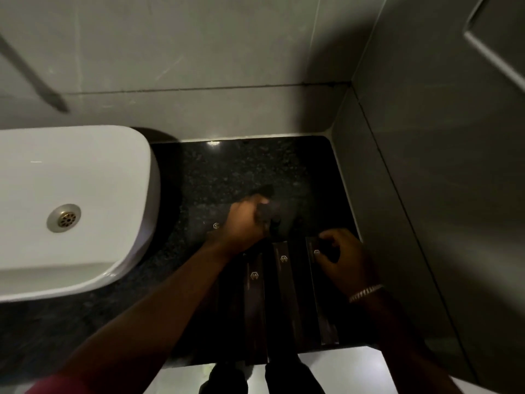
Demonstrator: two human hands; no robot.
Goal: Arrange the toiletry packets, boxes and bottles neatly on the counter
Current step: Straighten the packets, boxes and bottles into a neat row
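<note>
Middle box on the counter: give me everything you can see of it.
The middle box is long, narrow and dark, cardboard by the look, with a small gold hexagon logo near its far end. It lies flat on the black speckled counter, running from the front edge toward the wall, roughly parallel to a similar box on each side. Neither hand touches it; the right hand rests on the next box over.

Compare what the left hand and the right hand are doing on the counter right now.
The left hand reaches further back and is closed round a small dark item, blurred, seemingly lifted; the right hand sits nearer the counter edge, fingers curled on the top end of the rightmost long box, which lies flat. Only the right wrist wears a bracelet. Both work on dark toiletry packaging.
</note>
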